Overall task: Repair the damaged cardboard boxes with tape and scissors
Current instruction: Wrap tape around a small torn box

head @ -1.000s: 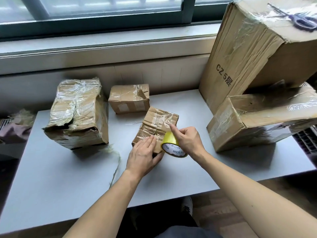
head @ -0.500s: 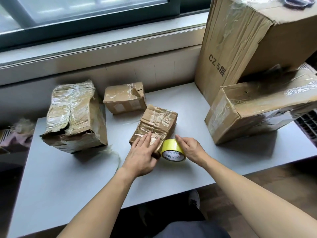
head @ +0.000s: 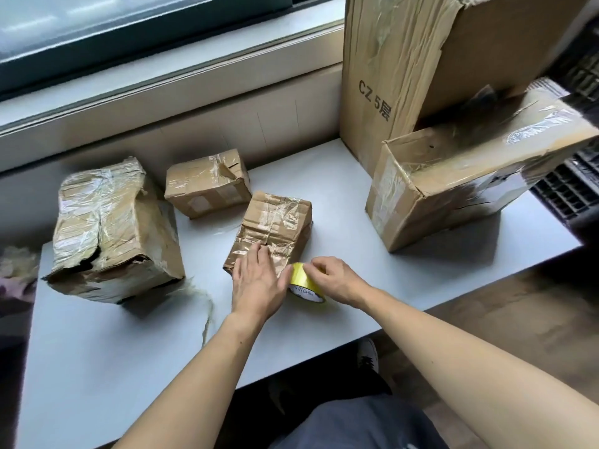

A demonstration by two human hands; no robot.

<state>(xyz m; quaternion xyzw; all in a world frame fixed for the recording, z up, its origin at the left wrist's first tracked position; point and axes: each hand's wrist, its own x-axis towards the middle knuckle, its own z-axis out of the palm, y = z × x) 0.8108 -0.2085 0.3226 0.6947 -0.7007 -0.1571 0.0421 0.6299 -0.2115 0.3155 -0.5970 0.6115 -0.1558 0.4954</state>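
A small crumpled cardboard box, wrapped in clear tape, lies in the middle of the grey table. My left hand rests flat on its near end, fingers straight, thumb against the yellow tape roll. The roll stands on the table at the box's near right corner. My right hand grips the roll from the right, fingertips curled over its top. No scissors are in view.
A large torn box sits at the left, a small dented box behind the middle one. At the right, a tall box marked CZ 5 stands behind a taped box. A wad of stripped tape trails near the left box.
The roll came down from the box's top to the table at its near corner. My left hand slid forward onto the box. The view tilted down, and the scissors left the frame.
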